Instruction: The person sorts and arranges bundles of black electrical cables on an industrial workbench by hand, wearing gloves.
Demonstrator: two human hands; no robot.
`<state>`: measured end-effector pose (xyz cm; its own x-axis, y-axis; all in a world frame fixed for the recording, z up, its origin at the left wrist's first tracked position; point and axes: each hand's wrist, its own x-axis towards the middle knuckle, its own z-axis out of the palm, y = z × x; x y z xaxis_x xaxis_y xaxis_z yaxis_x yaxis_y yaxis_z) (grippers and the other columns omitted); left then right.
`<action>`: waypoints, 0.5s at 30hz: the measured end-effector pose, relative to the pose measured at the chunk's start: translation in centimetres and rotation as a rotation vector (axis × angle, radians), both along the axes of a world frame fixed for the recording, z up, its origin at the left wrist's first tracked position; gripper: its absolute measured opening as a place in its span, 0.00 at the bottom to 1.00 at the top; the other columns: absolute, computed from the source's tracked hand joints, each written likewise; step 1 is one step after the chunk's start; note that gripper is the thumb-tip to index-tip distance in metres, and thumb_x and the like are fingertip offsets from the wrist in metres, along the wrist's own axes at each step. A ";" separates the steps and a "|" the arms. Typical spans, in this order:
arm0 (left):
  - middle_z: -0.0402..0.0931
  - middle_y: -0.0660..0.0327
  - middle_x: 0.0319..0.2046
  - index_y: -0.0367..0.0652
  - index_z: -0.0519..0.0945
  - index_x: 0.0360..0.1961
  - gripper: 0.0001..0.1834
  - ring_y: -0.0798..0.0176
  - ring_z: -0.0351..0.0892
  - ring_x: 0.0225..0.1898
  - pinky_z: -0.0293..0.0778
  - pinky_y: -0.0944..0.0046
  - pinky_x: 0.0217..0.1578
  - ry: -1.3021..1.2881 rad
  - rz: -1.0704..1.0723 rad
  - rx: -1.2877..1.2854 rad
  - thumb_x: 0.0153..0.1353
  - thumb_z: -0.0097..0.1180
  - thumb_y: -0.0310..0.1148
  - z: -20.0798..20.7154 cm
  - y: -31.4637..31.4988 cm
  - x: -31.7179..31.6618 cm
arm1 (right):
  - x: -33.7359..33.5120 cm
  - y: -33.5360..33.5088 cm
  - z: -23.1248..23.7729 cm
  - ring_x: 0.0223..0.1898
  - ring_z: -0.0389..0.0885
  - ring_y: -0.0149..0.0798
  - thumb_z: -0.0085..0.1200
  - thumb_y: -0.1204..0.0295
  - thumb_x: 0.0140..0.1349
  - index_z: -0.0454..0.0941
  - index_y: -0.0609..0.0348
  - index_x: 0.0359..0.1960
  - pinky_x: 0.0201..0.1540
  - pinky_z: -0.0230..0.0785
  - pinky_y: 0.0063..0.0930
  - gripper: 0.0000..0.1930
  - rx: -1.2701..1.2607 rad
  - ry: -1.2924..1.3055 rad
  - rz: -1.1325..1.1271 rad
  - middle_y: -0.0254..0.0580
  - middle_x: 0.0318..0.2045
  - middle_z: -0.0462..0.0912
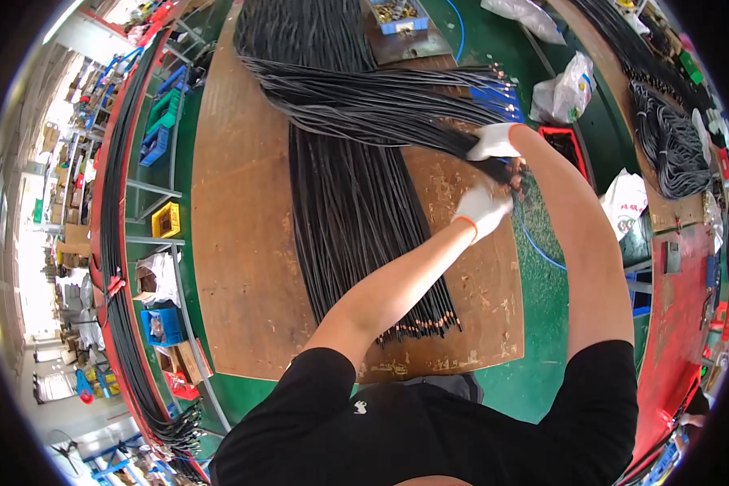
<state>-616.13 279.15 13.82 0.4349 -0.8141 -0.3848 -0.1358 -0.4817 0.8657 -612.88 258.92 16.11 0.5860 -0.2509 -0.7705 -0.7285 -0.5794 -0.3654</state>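
Note:
A bundle of black cables (381, 101) runs across the table to its right edge. My right hand (496, 142), in a white glove, is closed round part of this bundle near its end. Just below the coppery cable ends (515, 172), my gloved left hand (483, 209) is close to them; blur hides whether its fingers touch or grip them. Under the crosswise bundle lies a wide layer of black cables (356, 219), stretched lengthwise on the brown table (239, 243). Its near ends carry copper-coloured tips.
A blue tray of small brassy parts (403, 24) stands at the far edge. White plastic bags (563, 89) and a red crate (565, 146) are on the right. To the left, a rack holds a yellow bin (166, 220). A coiled black cable bundle (668, 146) lies on the right bench.

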 end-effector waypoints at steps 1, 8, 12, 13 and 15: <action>0.84 0.36 0.51 0.36 0.82 0.54 0.26 0.34 0.83 0.53 0.76 0.47 0.58 -0.101 -0.270 0.115 0.69 0.54 0.49 -1.9 0.2 -0.1 | -0.6 -1.8 0.2 0.38 0.91 0.42 0.64 0.65 0.59 0.81 0.62 0.58 0.40 0.83 0.40 0.25 -0.116 0.092 0.178 0.51 0.44 0.90; 0.86 0.48 0.53 0.40 0.87 0.54 0.16 0.53 0.92 0.47 0.88 0.59 0.46 -0.248 -0.072 -0.082 0.74 0.62 0.40 -8.9 11.0 -0.1 | -3.9 0.2 -13.6 0.68 0.76 0.60 0.75 0.44 0.49 0.79 0.56 0.63 0.72 0.66 0.55 0.43 -0.626 -0.326 0.141 0.57 0.62 0.78; 0.87 0.53 0.36 0.41 0.88 0.37 0.05 0.50 0.89 0.36 0.84 0.55 0.38 -0.694 0.321 -0.313 0.60 0.71 0.28 -11.0 18.7 4.2 | -1.0 3.4 -17.7 0.65 0.73 0.58 0.75 0.52 0.51 0.79 0.54 0.56 0.70 0.63 0.57 0.33 -0.702 -0.683 0.064 0.52 0.57 0.78; 0.86 0.52 0.41 0.40 0.87 0.41 0.11 0.47 0.87 0.44 0.83 0.51 0.47 -0.651 0.442 -0.063 0.58 0.73 0.30 -9.8 20.2 4.7 | -1.4 3.7 -18.9 0.64 0.73 0.58 0.73 0.54 0.54 0.79 0.53 0.56 0.70 0.62 0.56 0.31 -0.731 -0.663 0.080 0.52 0.57 0.78; 0.81 0.47 0.54 0.40 0.83 0.53 0.24 0.42 0.80 0.57 0.76 0.46 0.60 -0.878 0.590 0.140 0.58 0.75 0.37 -12.0 25.3 6.8 | -2.2 5.5 -20.4 0.67 0.71 0.59 0.69 0.59 0.59 0.78 0.51 0.59 0.73 0.59 0.58 0.27 -0.862 -0.718 0.035 0.53 0.61 0.76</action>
